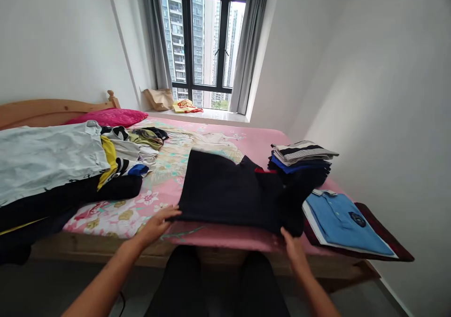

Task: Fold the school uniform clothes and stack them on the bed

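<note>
A dark navy shirt (225,190) lies spread across the near side of the bed, partly folded, with red showing inside its collar at the right. My left hand (165,219) pinches its near left corner. At the near right edge, my right hand (291,244) grips the cloth, thumb uppermost; its other fingers are hidden beneath the fabric. The shirt's right end reaches up against a stack of folded clothes (303,159).
Folded shirts with a light blue polo (347,223) on top lie at the bed's right corner. Loose clothes (137,150) and a pale garment (52,159) cover the left side. Behind are a pink pillow (109,117) and a windowsill (218,114) holding bags. The wooden bed frame (141,259) borders my knees.
</note>
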{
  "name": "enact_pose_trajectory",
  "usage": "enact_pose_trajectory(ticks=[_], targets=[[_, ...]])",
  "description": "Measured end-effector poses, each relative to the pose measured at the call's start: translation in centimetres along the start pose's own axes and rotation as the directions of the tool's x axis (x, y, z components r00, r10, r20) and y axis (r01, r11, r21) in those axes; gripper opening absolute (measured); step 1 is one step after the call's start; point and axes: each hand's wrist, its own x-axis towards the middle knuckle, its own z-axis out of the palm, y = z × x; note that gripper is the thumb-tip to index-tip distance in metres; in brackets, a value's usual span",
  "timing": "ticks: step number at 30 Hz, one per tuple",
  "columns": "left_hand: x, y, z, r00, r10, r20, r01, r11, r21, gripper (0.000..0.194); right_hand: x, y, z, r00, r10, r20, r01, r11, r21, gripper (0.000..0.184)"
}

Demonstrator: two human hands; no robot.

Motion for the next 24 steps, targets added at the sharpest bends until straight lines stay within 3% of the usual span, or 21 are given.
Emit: enact_pose_trajectory(ticks=[1, 2, 5, 10, 14, 18, 21, 24], targets=[[-1.8, -1.4, 2.0, 0.997, -0.021, 0.071, 0.017, 0.998, 0.053, 0.040, -0.9, 2.9, 0.0, 0.996, 0.093, -0.001, -0.093, 0.995, -0.018, 0.036], [-3.3, -2.3, 3.6, 0.997, -0.040, 0.068, 0.032, 0.993, 0.116, 0.048, -1.6, 5.3, -0.2, 0.968, 0.251, 0.011, -0.251, 0.968, -0.005, 0.039], [-5.6, -3.2, 6.3, 0.997, -0.071, 0.009, 0.067, 0.969, 0.237, 0.059, -2.6, 8.8, -0.5, 0.935, 0.354, -0.001, -0.352, 0.931, 0.100, 0.047], [-5.3, -2.7, 6.6, 0.998, -0.050, -0.025, 0.055, 0.951, 0.306, 0.054, -1.2, 7.1, 0.0, 0.946, 0.270, -0.179, -0.242, 0.957, 0.161, 0.053], [-5.1, -3.1, 6.3, 0.999, -0.027, -0.034, 0.036, 0.957, 0.289, 0.046, -0.4, 5.5, 0.2, 0.929, 0.256, -0.268, -0.154, 0.924, 0.350, 0.034], [-5.9, -3.7, 6.1, 0.997, 0.052, -0.056, -0.037, 0.970, 0.242, 0.045, -1.8, 6.2, -0.7, 0.924, 0.197, -0.329, -0.040, 0.903, 0.428, 0.025], [-6.8, -4.2, 6.6, 0.995, 0.057, -0.077, -0.034, 0.963, 0.268, 0.043, -3.3, 7.6, -1.2, 0.931, 0.301, -0.208, -0.179, 0.871, 0.458, 0.022], [-7.3, -4.9, 7.5, 0.994, 0.028, -0.104, 0.004, 0.955, 0.296, 0.041, -4.5, 8.6, -1.4, 0.892, 0.444, -0.087, -0.330, 0.769, 0.547, 0.013]])
